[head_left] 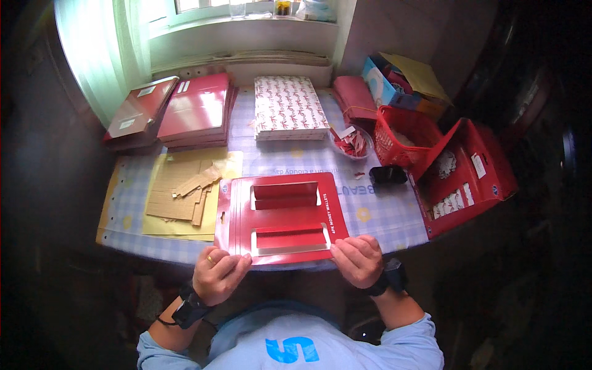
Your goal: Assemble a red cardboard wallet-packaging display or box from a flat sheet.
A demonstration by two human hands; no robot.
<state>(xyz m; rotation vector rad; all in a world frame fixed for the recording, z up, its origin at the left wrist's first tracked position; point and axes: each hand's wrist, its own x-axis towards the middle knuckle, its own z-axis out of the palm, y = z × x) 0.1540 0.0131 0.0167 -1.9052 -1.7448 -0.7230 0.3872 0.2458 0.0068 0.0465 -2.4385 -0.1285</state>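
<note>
A glossy red cardboard packaging card [243,216] with two rectangular cut-out windows lies before me at the table's near edge. White edges show around the folded flaps in both windows. My left hand [219,274] pinches its near left corner, a ring on one finger. At the near right corner, my right hand [359,260] grips the card with curled fingers. Beyond the card's left side, several tan cardboard strips [172,197] lie on yellow paper sheets [229,163].
Stacks of red cards [194,108] and a white-and-red patterned stack [290,105] stand at the back. To the right are a bowl of small red pieces [351,143], a red basket [388,139], a black object [388,176] and an open red box [487,179].
</note>
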